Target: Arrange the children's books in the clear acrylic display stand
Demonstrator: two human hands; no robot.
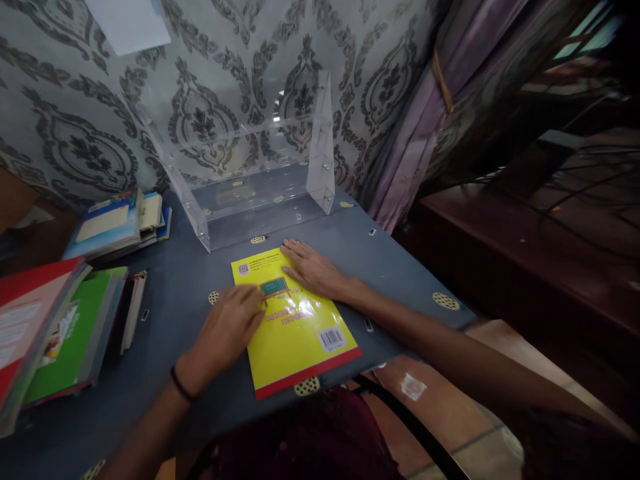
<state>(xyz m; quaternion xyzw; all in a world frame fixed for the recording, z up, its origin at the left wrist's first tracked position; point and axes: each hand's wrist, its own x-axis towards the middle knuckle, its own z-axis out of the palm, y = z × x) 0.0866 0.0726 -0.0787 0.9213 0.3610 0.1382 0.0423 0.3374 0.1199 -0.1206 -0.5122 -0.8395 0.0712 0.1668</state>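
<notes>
Hands lie flat and open on the yellow book [295, 327] mid-frame on the desk [400, 267]: left hand [227, 330], right hand [311, 268], gripping nothing.

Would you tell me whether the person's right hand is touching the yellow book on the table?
Touching. The head view shows the right hand lying flat, palm down, on the far right edge of the yellow book, with no gap visible beneath its fingers.

Dim indoor light is falling from above, glare is streaking the clear acrylic stand [260, 167] and glossy yellow book [295, 327], the wide lens is bending and softening the edges, and the right side is sinking into near-black, perhaps backlit by a window.
</notes>
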